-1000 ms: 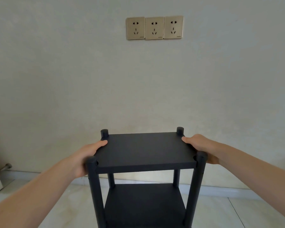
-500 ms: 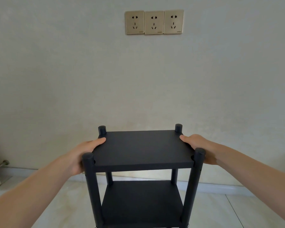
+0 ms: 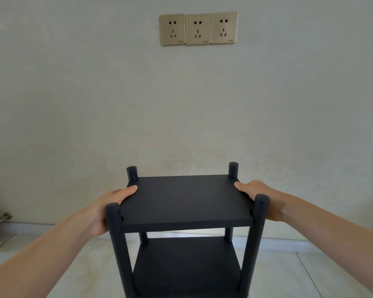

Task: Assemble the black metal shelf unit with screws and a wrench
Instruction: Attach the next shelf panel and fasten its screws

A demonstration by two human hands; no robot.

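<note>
The black metal shelf unit [image 3: 185, 214] stands upright on the pale tiled floor [image 3: 289, 276], in the near middle of the scene, just in front of a plain wall [image 3: 95, 104]; its top board [image 3: 185, 201] sits between four round posts whose ends rise a little above it, and a lower board [image 3: 186, 263] shows beneath; the left hand [image 3: 108, 208] grips the left edge of the top board, its thumb lying flat on the upper surface near the far left post [image 3: 132, 173] while the fingers curl under the edge, out of sight behind the near left post [image 3: 116, 237]; the right hand [image 3: 262, 198] clamps the right edge likewise, thumb on top, fingers wrapped below, partly hidden by the near right post [image 3: 256, 233]; so each grip is closed on the board; three gold wall sockets [image 3: 198, 29] sit in a row high on the wall; a pipe fitting [image 3: 5, 217] shows at the far left by the skirting.
</note>
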